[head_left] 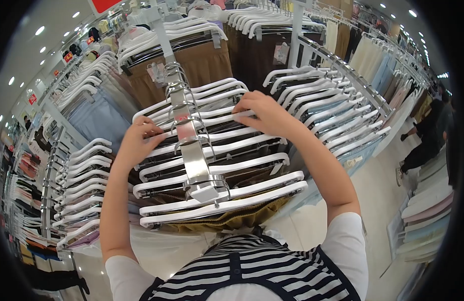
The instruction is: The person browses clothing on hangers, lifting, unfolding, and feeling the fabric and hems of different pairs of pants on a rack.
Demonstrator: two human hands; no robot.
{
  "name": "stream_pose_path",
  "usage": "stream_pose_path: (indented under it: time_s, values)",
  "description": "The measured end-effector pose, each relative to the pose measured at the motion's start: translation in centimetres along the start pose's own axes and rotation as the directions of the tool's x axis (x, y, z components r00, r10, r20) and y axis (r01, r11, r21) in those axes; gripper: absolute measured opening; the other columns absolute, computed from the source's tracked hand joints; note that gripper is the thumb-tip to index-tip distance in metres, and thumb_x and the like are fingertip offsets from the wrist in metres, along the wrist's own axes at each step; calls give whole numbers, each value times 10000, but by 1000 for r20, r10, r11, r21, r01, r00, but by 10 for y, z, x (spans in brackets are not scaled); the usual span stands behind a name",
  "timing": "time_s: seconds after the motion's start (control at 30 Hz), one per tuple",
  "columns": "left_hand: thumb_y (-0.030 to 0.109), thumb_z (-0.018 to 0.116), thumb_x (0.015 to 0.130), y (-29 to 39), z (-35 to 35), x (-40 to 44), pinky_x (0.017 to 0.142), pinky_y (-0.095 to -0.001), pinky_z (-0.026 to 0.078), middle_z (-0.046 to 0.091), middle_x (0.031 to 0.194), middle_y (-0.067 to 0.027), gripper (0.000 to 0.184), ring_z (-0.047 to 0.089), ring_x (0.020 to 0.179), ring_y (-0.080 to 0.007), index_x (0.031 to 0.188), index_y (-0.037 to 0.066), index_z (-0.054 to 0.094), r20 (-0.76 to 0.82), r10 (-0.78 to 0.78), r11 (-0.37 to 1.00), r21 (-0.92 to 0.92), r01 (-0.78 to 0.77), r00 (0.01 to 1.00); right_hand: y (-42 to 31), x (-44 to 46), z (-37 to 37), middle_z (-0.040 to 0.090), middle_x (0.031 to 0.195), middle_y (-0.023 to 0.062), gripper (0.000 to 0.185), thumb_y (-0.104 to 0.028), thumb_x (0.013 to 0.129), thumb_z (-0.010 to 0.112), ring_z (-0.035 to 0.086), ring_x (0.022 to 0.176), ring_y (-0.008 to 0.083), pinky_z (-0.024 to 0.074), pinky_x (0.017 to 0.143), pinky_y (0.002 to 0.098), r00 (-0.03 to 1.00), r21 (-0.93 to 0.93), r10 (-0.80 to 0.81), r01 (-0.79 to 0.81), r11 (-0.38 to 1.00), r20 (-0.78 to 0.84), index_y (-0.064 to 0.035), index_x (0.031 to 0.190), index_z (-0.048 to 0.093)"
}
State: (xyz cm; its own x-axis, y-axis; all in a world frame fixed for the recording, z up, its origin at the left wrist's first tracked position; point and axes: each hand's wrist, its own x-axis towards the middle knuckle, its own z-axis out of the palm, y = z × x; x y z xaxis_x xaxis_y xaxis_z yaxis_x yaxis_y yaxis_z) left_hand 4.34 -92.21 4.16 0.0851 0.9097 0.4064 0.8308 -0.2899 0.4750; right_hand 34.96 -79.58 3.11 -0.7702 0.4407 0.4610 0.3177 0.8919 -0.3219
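Note:
White clothes hangers [224, 135] hang in a row along a metal rail [194, 158] running away from me, with dark and brown garments beneath them. My left hand [143, 136] is closed around the left end of a hanger near the middle of the row, its fingers curled inward. On the opposite side, my right hand [264, 114] grips the right end of a hanger between thumb and fingers. At the near end hang mustard-coloured garments [227, 219] on two front hangers. Garments directly below my hands are mostly hidden by the hangers.
More white hangers [337, 108] fill a side rack on the right, and others [86, 185] the left. Brown trousers [184, 67] hang beyond the rail. A person in dark clothes [425, 133] is in the right aisle, and a dark sleeve [53, 278] shows at lower left.

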Motion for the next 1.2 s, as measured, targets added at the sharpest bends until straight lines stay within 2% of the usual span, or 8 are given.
stream_pose_path:
  time_s: [0.07, 0.67, 0.83, 0.9, 0.97, 1.03, 1.13, 1.2]
  values:
    - [23, 635, 703, -7, 3, -3, 654, -251, 436, 462, 936, -64, 213, 513, 732, -128, 911, 7, 589, 33, -12, 1000, 12, 12, 999, 2, 6, 9, 527, 920, 115, 253, -177, 762, 607, 476, 936, 271, 388, 818, 344, 1000, 64, -19, 18, 998, 15, -25, 961, 574]
    - [267, 681, 708, -3, 9, -13, 710, -284, 459, 406, 1144, -107, 477, 507, 744, -180, 1100, 35, 539, 64, -162, 985, -52, 165, 985, 3, 30, 20, 522, 1011, 149, 425, -230, 732, 648, 491, 971, 277, 389, 859, 345, 995, 82, -52, 45, 996, 86, -35, 1080, 503]
    - [212, 667, 709, 9, -1, -38, 892, -318, 367, 479, 1100, -136, 411, 463, 1046, -270, 1063, 33, 559, -154, 18, 999, 33, -13, 988, -26, -9, -10, 475, 1120, 122, 408, -127, 753, 601, 423, 1083, 242, 334, 914, 329, 990, 118, 53, -37, 992, -133, -38, 1133, 482]
    - [91, 610, 723, 14, -13, -63, 909, -314, 347, 465, 1134, -134, 351, 457, 1058, -254, 1064, 27, 557, -220, 1, 999, -48, -12, 975, -39, -42, -25, 464, 1169, 118, 438, -189, 773, 552, 407, 1123, 226, 324, 919, 342, 968, 374, 169, -90, 923, -184, -26, 1167, 452]
    - [70, 508, 772, 5, -8, -94, 923, -328, 344, 466, 1132, -127, 300, 443, 1082, -231, 1055, -23, 541, -288, -164, 805, -593, -41, 943, -44, -82, -24, 442, 1217, 128, 518, -347, 802, 467, 382, 1166, 216, 312, 927, 359, 929, 580, 276, -86, 810, -248, -12, 1194, 420]
    - [90, 466, 801, -13, 8, -125, 910, -363, 378, 463, 1135, -137, 275, 444, 1082, -239, 1043, -18, 537, -357, -360, 694, -720, -9, 862, -40, -126, 1, 447, 1195, 135, 617, -447, 805, 452, 394, 1148, 220, 313, 933, 358, 843, 735, 429, -61, 675, -324, -17, 1239, 365]
    - [362, 526, 805, -72, 51, -175, 897, -357, 402, 450, 1165, -132, 503, 463, 1056, -241, 1099, -44, 479, -266, -602, 485, -871, 80, 753, -53, -168, 48, 419, 1217, 127, 896, -634, 702, 508, 397, 1140, 239, 318, 937, 365, 724, 863, 610, -41, 503, -321, -20, 1302, 251]
    - [486, 554, 736, -53, 73, -185, 900, -362, 404, 444, 1173, -130, 698, 466, 1050, -238, 1162, -46, 402, -278, -456, 442, -895, -56, 845, -71, -178, 79, 383, 1253, 134, 990, -686, 639, 534, 344, 1185, 245, 286, 969, 364, 557, 915, 791, -131, 382, -251, -51, 1326, 210]
